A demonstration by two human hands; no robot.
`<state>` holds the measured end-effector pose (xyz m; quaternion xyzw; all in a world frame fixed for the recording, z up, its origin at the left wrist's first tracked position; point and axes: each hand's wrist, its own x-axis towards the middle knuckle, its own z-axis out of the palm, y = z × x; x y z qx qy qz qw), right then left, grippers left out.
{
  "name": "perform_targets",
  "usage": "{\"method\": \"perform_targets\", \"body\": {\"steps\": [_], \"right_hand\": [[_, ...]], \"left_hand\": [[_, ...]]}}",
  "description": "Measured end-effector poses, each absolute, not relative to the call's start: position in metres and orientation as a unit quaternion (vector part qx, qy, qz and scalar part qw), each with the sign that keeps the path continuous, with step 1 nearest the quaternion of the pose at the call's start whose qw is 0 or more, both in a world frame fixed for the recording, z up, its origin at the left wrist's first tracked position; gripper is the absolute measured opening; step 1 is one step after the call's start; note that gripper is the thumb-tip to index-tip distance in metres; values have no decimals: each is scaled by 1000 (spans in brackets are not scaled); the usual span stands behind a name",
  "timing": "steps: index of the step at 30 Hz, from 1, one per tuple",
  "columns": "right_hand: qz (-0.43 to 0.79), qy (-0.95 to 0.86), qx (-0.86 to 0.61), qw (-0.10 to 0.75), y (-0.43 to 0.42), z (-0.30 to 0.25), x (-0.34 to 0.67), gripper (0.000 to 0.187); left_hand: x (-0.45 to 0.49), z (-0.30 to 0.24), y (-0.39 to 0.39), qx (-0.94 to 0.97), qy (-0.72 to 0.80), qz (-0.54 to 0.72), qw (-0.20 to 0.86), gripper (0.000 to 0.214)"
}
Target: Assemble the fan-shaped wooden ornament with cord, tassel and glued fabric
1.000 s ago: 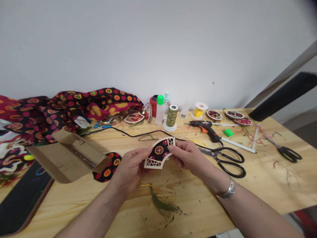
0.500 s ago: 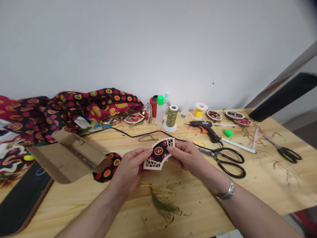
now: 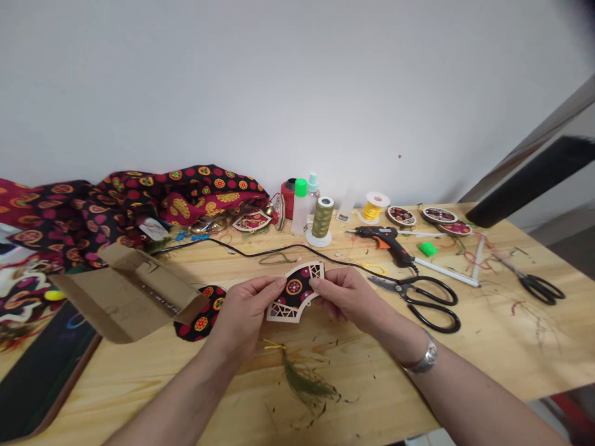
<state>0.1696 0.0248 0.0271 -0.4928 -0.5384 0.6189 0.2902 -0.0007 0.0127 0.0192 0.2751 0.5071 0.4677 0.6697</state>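
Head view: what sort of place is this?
Probably a craft workspace: a glue gun, an olive thread spool and large black-handled scissors are on the wooden table.

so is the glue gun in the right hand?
No, the right hand pinches the fan-shaped piece while the glue gun lies on the table.

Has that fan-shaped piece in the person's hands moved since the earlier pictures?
Yes, slightly: judged against the green tassel, the piece has shifted a little left and down in the view, closer to the tassel's yellow tie.
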Motion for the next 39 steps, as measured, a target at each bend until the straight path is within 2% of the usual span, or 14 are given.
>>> {"method": "perform_targets", "body": {"steps": [3,6,10,13,16,23,27,28,31,33,39], "right_hand": [[623,-540,-495,273,25,28,170,42],[614,-547,-508,256,27,29,174,55],[515,-588,-559,278,32,27,181,65],[409,-617,-589,324,36,23,185,60],[357,-642,-592,333,37,18,186,55],[258,-711,-589,285,34,12,182,47],[242,-756,-554,252,29,17,181,29],[236,-766,-543,249,28,18,181,28],[199,-805,-507,234,27,22,183,45],[174,-834,-478,214,26,22,183,50],[140,-868,-442,178,25,17,180,41]], "left_hand": [[-3,17,13,301,518,468,650,19],[-5,14,15,329,533,461,628,21],[-7,15,16,410,577,421,568,23],[-7,17,15,478,599,388,512,19],[-7,16,15,525,600,369,478,16],[-9,6,15,592,597,351,411,18],[-10,5,16,619,602,340,373,20],[-11,4,16,628,604,335,357,21],[-13,2,16,659,607,319,309,23],[-13,0,17,682,602,302,284,25],[-12,0,20,739,581,258,221,27]]}}
